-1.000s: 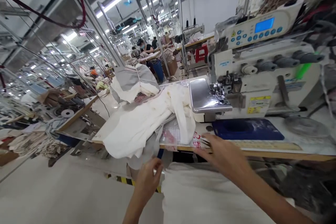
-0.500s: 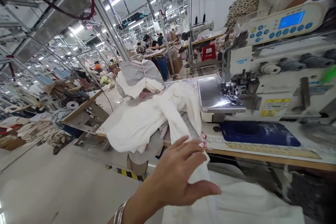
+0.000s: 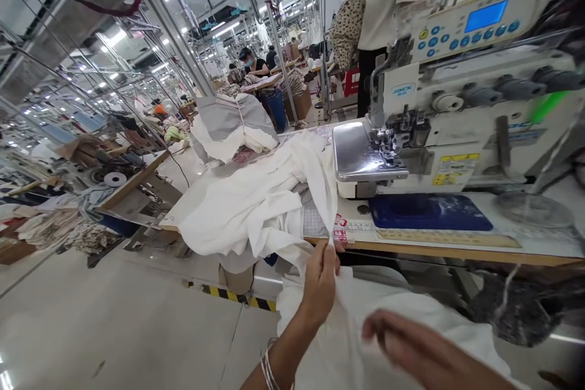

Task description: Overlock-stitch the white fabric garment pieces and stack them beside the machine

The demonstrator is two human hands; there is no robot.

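My left hand (image 3: 320, 285) pinches the light, limp white cloth (image 3: 269, 210) by its edge in front of the overlock machine (image 3: 457, 128); my right hand (image 3: 411, 341) hovers, fingers spread, holding nothing

The garment (image 3: 247, 213) is matt white cloth; the sewing machine bed (image 3: 354, 155) is glossy metal.

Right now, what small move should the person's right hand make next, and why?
Probably close on the white fabric next to the left hand: the right hand looks open and off the cloth, while the left alone pinches a fold just below the table edge.
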